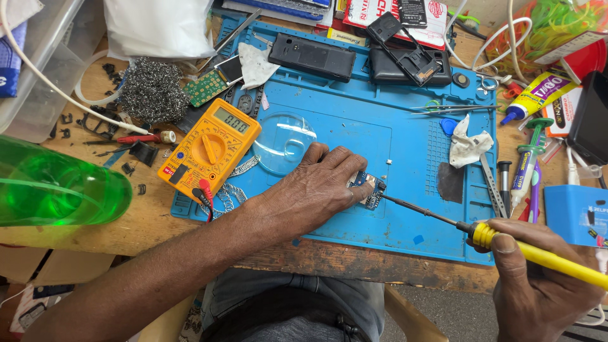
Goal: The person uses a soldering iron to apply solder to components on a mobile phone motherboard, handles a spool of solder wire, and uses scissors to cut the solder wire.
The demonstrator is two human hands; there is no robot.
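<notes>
Left hand: the left hand [320, 183] is laid palm down on the blue mat [354, 215], its fingers [354, 174] pressed together and curled over a small circuit board [371, 188], which is pinned flat under the fingertips.
Circuit board: a small blue board is seen near the middle of the mat, partly hidden by the left hand.
Right hand: the right hand [538, 285] is closed around the yellow handle of a soldering iron [506, 244], thumb on top, at the lower right.
Soldering iron: its dark thin tip is brought to the right edge of the circuit board; whether it is touching cannot be told.
Multimeter: a yellow multimeter [210, 147] is lying on the left part of the mat, tilted, just beside the left wrist.
Lens: a clear round lens [285, 142] is resting on the mat, just above the left hand.
Worktop: a wooden worktop [142, 218] is cluttered; a green bottle [57, 190] is lying at the far left, and tweezers [453, 109] and a crumpled white tissue [468, 144] are on the mat's right side.
</notes>
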